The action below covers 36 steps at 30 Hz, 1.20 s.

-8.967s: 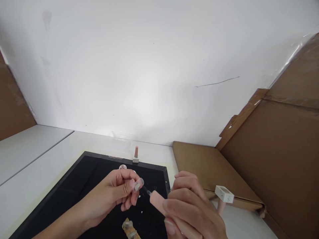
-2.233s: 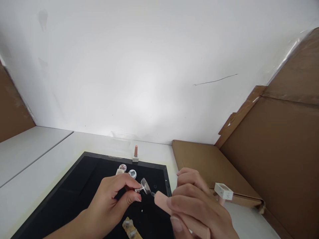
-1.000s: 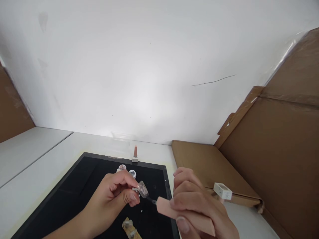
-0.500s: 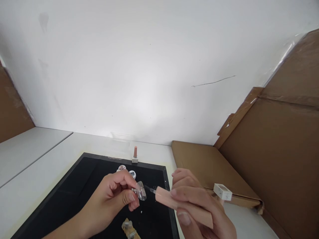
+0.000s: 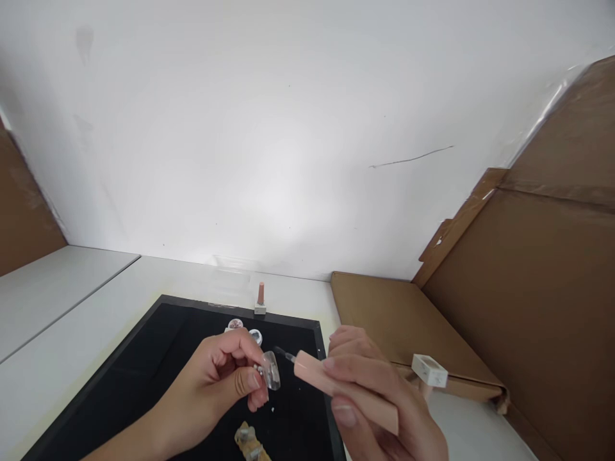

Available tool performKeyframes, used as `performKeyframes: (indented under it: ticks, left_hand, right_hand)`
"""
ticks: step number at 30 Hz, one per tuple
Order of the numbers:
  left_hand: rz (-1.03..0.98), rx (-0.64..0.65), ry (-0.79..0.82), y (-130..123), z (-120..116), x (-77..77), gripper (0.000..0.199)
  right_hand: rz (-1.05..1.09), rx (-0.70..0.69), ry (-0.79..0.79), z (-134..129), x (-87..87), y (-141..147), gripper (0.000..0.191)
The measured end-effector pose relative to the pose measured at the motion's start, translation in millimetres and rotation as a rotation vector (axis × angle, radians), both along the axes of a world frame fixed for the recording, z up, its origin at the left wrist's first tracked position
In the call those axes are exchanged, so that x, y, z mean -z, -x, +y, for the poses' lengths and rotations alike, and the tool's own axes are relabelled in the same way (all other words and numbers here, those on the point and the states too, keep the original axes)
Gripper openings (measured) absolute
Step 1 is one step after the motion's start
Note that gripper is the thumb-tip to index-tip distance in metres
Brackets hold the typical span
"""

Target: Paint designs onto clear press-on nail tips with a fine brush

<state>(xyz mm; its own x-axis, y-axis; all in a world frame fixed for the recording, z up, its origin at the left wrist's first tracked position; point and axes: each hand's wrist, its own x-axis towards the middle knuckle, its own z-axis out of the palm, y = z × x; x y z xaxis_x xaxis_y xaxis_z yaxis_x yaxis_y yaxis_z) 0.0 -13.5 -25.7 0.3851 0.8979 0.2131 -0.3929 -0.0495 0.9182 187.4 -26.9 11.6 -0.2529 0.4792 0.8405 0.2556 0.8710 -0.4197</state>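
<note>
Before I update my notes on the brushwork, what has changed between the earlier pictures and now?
Since a second ago, the right hand has raised the pink-handled brush, its tip going from the clear piece's lower end to near its upper end. The left hand has turned that piece more upright. Nothing was let go. The upright pink-capped bottle and cardboard box stayed put.
</note>
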Motion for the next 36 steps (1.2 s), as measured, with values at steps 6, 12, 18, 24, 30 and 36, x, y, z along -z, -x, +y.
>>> performKeyframes:
  ticks: [6,12,18,24,30,36]
  left_hand:
    - [-0.046,-0.002,0.044,1,1,1.3,0.019]
    - [-0.065,-0.018,0.114,2,-1,-0.2,0.011]
    - [0.003,0.013,0.297,-4,-16,8.4,0.022]
    - [0.026,0.043,0.559,1,-46,42.7,0.028]
    - [0.002,-0.006,0.665,0,-75,74.3,0.031]
    - [-0.027,-0.111,0.619,-16,-93,99.7,0.043]
  right_hand:
    - [-0.017,-0.081,0.018,-4,0.9,0,0.012]
    - [0.101,-0.05,-0.016,0,-3.6,-10,0.011]
    - [0.137,0.023,0.184,10,6.6,-23,0.016]
    - [0.045,0.056,0.437,2,29.8,-35,0.025]
    - [0.01,0.058,0.625,-7,55.5,-47,0.032]
    - [0.009,0.034,0.781,-9,92.1,-64,0.021]
